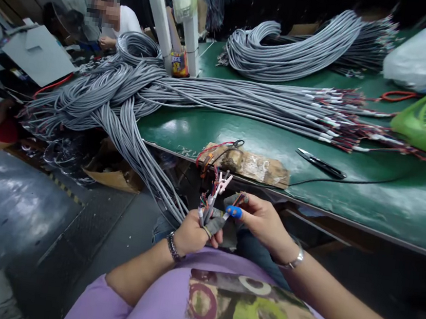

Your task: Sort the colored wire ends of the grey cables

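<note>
Because the wires [203, 200] seem fragile, the left grip [194, 234] sensibly clasps stiffer-looking cables [209, 212] below them, the right grip [263, 220] pinching a cable end [226, 216] alongside.

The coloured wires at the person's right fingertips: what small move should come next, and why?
Perhaps the right hand should gently spread the coloured wires while the left hand steadies the gray cable ends. The wires look bunched at the right fingertips, and the left hand has a grip to hold against; they are too small to tell whether they are tangled.
</note>
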The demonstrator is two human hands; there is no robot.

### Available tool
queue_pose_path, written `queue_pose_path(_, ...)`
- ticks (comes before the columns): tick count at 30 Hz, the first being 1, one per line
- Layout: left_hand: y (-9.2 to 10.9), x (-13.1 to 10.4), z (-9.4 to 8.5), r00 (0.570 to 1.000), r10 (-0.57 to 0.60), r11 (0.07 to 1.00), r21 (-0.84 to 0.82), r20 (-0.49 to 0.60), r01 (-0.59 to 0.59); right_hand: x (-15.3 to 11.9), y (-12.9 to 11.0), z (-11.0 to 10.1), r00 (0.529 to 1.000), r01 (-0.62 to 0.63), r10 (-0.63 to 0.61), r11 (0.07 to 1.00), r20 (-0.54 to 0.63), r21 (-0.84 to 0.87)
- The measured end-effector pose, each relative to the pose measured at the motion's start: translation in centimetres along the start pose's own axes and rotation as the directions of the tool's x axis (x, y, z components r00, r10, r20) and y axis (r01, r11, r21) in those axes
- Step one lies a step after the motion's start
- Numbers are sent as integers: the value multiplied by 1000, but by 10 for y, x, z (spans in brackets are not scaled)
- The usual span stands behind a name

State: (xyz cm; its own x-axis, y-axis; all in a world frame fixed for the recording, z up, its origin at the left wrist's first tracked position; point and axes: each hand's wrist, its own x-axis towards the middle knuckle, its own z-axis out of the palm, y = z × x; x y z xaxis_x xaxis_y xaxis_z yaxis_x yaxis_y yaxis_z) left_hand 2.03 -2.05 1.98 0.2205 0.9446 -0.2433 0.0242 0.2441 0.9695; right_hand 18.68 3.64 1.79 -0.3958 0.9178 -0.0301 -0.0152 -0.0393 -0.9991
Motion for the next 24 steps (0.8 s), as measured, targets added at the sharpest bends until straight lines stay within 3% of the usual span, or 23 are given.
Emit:
queue_pose_path(3, -8, -3, 1, 997, -31, 999, -12, -73, 31, -2, 4, -1, 999, -47, 47, 999, -19, 14)
queue_pose_path(11, -2, 8, -1, 1000, -26, 997, -74, 4, 27, 7, 0, 1, 986, -66, 52, 995, 158, 81)
queue_pose_path(20, -6, 13, 4, 989, -78, 992, -110, -126, 64, 6, -2, 9, 988, -156, 153, 972, 29, 173)
queue_pose_path(24, -5, 13, 4, 989, -72, 984, -169, -131, 50, 11, -6, 7, 978, -173, 143, 963, 151, 207)
